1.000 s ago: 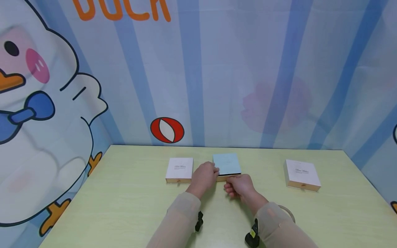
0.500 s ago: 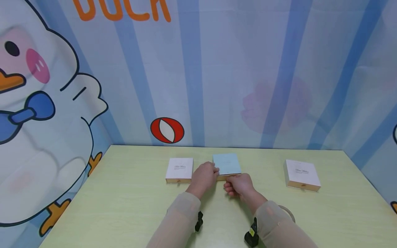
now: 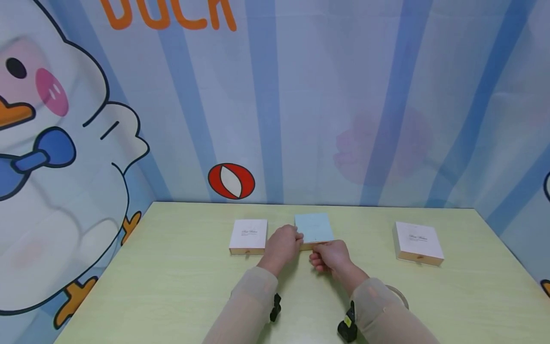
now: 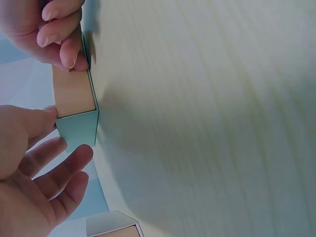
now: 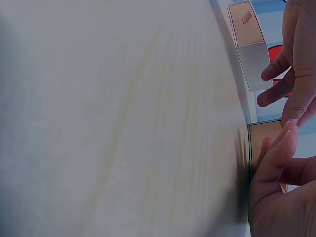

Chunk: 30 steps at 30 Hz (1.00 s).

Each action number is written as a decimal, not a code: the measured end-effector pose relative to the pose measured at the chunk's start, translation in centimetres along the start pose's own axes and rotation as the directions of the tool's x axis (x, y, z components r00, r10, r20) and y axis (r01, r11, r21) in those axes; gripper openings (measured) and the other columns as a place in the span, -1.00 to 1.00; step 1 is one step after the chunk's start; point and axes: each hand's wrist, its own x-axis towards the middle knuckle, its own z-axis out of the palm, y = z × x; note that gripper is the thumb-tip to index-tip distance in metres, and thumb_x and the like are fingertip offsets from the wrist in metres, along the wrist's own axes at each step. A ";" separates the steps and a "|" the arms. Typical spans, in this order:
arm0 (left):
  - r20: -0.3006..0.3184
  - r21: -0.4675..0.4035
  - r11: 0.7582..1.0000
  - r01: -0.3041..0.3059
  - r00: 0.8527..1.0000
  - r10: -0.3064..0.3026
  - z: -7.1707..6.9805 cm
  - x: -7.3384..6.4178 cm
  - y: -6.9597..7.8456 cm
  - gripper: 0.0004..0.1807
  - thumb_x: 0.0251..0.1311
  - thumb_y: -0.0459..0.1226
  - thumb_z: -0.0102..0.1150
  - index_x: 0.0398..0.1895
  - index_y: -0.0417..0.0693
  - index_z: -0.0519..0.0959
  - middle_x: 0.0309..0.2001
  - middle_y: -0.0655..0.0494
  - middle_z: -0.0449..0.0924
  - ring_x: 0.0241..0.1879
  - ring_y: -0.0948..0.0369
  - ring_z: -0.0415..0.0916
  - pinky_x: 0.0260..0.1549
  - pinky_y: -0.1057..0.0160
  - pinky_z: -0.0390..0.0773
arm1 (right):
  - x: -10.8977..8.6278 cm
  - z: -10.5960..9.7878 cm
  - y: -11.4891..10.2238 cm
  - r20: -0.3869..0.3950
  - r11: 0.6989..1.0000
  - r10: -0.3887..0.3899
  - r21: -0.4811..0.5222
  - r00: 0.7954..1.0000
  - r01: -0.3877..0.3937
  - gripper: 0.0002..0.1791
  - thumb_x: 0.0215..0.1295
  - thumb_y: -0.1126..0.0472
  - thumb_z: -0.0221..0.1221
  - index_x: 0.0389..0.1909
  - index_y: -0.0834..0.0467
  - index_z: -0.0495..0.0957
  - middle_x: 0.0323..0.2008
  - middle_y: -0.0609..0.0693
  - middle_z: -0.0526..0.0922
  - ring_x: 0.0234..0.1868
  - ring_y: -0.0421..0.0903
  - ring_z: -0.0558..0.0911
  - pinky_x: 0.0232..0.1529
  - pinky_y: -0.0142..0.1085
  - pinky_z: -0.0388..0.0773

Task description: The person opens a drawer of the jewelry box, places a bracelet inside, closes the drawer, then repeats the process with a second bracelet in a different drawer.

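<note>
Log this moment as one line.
left hand: touching light-blue drawer box; right hand: curled at its drawer front; left white drawer box: closed; right white drawer box: closed

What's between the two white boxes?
Head view: the blue box, left hand at its left side, right hand at its front; then bare table to the right white box.

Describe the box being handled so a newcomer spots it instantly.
Look toward the back of the table. Find the middle box, left hand at its side, right hand at its front. Its top is light blue; the left box and right box are white-topped.
</note>
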 end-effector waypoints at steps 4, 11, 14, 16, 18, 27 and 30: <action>-0.005 -0.005 1.000 -0.001 1.000 0.001 0.1 0.1 -0.1 -0.72 0.26 -0.20 0.14 -0.02 -0.06 0.65 0.13 0.03 0.55 0.14 0.07 0.49 0.10 0.11 0.52 | 0.1 0.1 0.1 0.000 1.000 -0.003 0.003 1.000 0.003 -0.76 0.32 0.30 0.03 -0.21 0.43 0.52 -0.71 -0.06 0.58 -0.76 -0.31 0.50 -0.72 -0.47 0.48; -0.009 0.000 1.000 -0.010 1.000 0.010 0.1 0.1 -0.1 -0.72 0.27 -0.20 0.13 -0.01 -0.05 0.65 0.14 0.03 0.55 0.15 0.07 0.48 0.11 0.11 0.51 | 0.0 -0.1 0.2 0.004 1.000 -0.011 -0.008 1.000 0.011 -0.76 0.33 0.30 0.01 -0.16 0.41 0.50 -0.69 -0.06 0.59 -0.75 -0.31 0.50 -0.72 -0.46 0.49; -0.008 0.004 1.000 -0.014 1.000 0.014 0.1 0.1 -0.1 -0.72 0.27 -0.20 0.14 -0.01 -0.05 0.65 0.14 0.03 0.54 0.15 0.07 0.48 0.10 0.11 0.52 | 0.0 -0.1 0.2 -0.010 0.999 -0.019 -0.028 1.000 0.018 -0.78 0.31 0.29 0.03 -0.20 0.39 0.51 -0.69 -0.07 0.56 -0.76 -0.30 0.48 -0.73 -0.45 0.48; -0.006 0.007 1.000 -0.017 1.000 0.017 0.1 0.2 -0.1 -0.72 0.27 -0.20 0.13 -0.01 -0.04 0.65 0.15 0.04 0.54 0.15 0.07 0.48 0.11 0.11 0.52 | 0.0 -0.3 0.3 -0.029 0.998 -0.033 -0.046 0.999 0.031 -0.79 0.29 0.28 0.05 -0.27 0.39 0.53 -0.71 -0.07 0.53 -0.77 -0.29 0.45 -0.74 -0.44 0.47; -0.011 0.010 1.000 -0.024 1.000 0.024 0.1 0.2 -0.1 -0.73 0.27 -0.21 0.14 -0.02 -0.04 0.65 0.14 0.03 0.55 0.15 0.07 0.48 0.10 0.11 0.52 | 0.0 -0.5 0.3 -0.054 0.996 -0.053 -0.078 0.997 0.048 -0.79 0.27 0.26 0.09 -0.33 0.38 0.54 -0.73 -0.07 0.50 -0.79 -0.28 0.43 -0.76 -0.43 0.46; -0.008 -0.029 0.999 -0.015 1.000 0.015 0.0 0.1 0.0 -0.72 0.26 -0.23 0.15 0.00 -0.07 0.64 0.15 0.01 0.54 0.19 0.05 0.46 0.14 0.10 0.49 | -0.8 -1.8 -0.5 -0.169 0.958 -0.154 -0.265 0.974 0.106 -0.67 0.16 0.09 0.27 -0.31 0.30 0.50 -0.72 -0.01 0.50 -0.74 -0.21 0.43 -0.71 -0.42 0.35; -0.009 -0.053 0.999 -0.002 1.000 0.002 0.2 0.1 0.0 -0.71 0.26 -0.24 0.14 0.02 -0.06 0.63 0.17 0.03 0.53 0.21 0.06 0.44 0.17 0.09 0.47 | -0.8 -2.3 -0.8 -0.210 0.939 -0.198 -0.320 0.957 0.124 -0.68 0.19 0.09 0.23 -0.29 0.29 0.45 -0.52 0.05 0.54 -0.55 -0.14 0.48 -0.59 -0.41 0.37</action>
